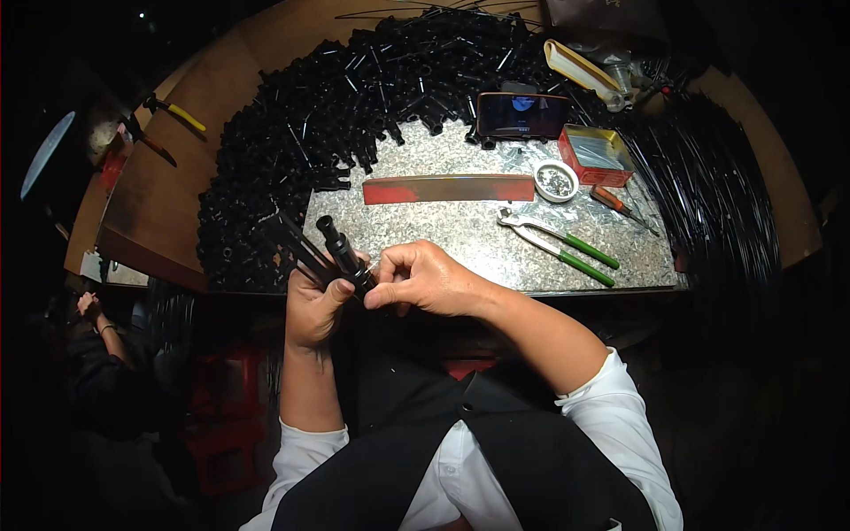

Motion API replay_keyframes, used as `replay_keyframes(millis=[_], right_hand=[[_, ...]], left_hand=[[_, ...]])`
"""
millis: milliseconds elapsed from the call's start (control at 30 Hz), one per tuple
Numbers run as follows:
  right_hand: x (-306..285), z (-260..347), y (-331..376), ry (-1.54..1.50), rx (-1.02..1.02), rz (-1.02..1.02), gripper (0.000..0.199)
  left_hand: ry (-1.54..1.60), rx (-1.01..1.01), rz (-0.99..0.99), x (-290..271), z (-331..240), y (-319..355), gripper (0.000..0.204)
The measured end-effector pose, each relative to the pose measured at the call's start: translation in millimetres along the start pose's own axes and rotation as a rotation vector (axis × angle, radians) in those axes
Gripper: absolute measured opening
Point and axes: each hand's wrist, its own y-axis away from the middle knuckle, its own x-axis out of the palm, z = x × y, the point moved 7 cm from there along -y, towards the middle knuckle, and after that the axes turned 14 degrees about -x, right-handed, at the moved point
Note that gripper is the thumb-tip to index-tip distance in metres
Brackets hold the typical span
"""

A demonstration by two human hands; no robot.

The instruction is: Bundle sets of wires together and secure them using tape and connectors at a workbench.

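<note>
My left hand (312, 310) is closed around a black tubular part (339, 243) with a stepped, ringed end, which slants up and away over the table's front edge. Several thin black rods (301, 248) stick out beside it from the same hand. My right hand (429, 279) is pinched, thumb against bent fingers, at the near end of the tubular part. Whatever lies between those fingertips is too small to make out. Green-handled pincers (567, 250) rest on the speckled tabletop (443, 234), to the right of my hands.
A heap of black tubular parts (354, 88) covers the back and left. Behind my hands lie a red-brown bar (449, 188), a white dish (556, 181), a red tin (595, 155), a screwdriver (622, 208) and a phone (522, 116). Long black rods (708, 177) fill the right. Another person's hand (89, 306) shows far left.
</note>
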Motion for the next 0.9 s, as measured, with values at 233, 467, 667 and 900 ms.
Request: replay_keyframes(millis=[233, 467, 667, 900], right_hand=[[-10.0, -5.3, -8.4, 0.216, -0.068, -0.282, 0.03], [-1.6, 0.0, -13.5, 0.362, -0.246, -0.318, 0.023], [8.4, 10.6, -2.1, 0.399, -0.266, -0.254, 0.019], [5.0, -6.0, -0.9, 0.333, -0.139, -0.212, 0.013]], left_hand=[[0.026, 0.127, -0.32, 6.1, 10.1, 0.0, 0.028], [-0.224, 0.077, -0.447, 14.0, 6.8, 4.6, 0.038], [-0.237, 0.039, -0.381, 0.7, 8.2, 6.0, 0.03], [-0.421, 0.011, -0.307, -0.7, 5.9, 5.7, 0.024]])
